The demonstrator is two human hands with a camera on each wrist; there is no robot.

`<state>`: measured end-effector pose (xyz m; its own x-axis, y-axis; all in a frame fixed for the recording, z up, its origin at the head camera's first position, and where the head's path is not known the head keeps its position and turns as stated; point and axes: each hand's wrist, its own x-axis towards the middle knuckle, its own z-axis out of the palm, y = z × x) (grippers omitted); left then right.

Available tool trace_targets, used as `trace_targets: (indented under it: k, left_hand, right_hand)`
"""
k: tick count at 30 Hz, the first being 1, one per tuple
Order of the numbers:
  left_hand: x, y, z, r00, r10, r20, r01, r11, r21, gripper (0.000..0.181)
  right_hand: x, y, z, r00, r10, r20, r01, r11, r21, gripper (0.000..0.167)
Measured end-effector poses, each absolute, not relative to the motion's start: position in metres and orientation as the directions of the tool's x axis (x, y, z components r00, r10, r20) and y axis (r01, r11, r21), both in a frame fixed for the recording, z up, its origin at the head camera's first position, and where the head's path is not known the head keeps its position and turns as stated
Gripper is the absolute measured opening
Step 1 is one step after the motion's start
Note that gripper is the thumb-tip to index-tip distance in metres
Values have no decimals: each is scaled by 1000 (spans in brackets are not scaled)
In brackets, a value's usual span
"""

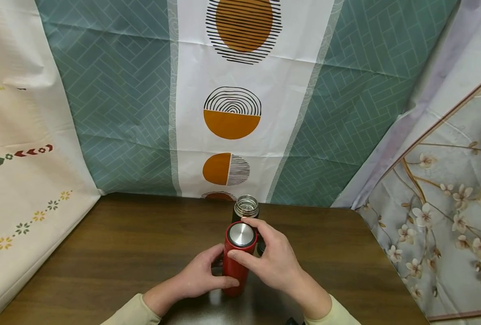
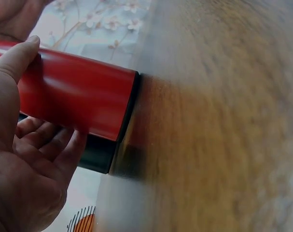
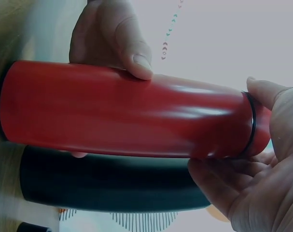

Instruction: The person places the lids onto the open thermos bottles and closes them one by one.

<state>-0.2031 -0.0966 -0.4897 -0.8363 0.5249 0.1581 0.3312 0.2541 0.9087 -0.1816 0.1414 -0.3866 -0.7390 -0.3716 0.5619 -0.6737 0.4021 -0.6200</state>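
Note:
A red thermos stands upright on the table, its lid with a brushed silver top in place. My left hand grips the body, thumb on the near side and fingers round the far side. Around the lid curl the thumb and fingers of my right hand; the right wrist view shows the thumb by the dark seam under the lid. Just behind stands a black thermos, its steel neck uncovered. The red thermos hides most of it in the head view.
A small dark object, partly hidden by my right hand, lies on the wooden table beside the black thermos. Patterned cloth hangs behind the table and along both sides. A dark bit shows at the bottom edge near my right sleeve.

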Motion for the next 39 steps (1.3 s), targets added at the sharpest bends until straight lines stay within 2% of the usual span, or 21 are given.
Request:
trace_targets:
  k: [5, 9, 13, 20, 39]
  left_hand:
    - [-203, -97, -490, -835, 526, 160, 333, 252, 909, 62]
    - [-202, -98, -489, -833, 529, 161, 334, 249, 909, 63]
    - [-203, -98, -488, -829, 535, 161, 331, 237, 914, 64]
    - [-202, -98, -486, -828, 538, 158, 331, 241, 912, 66]
    - [-200, -98, -482, -822, 542, 175, 379, 291, 878, 66]
  right_hand:
    - [-185, 144, -388, -738, -433, 517, -663, 329, -672, 70]
    - [-191, 149, -390, -709, -524, 473, -657, 244, -714, 74]
    - [-195, 153, -390, -694, -562, 451, -645, 205, -736, 72]
    - [-195, 154, -385, -723, -553, 415, -616, 243, -749, 64]
    - [-184, 147, -382, -771, -437, 463, -622, 362, -694, 69]
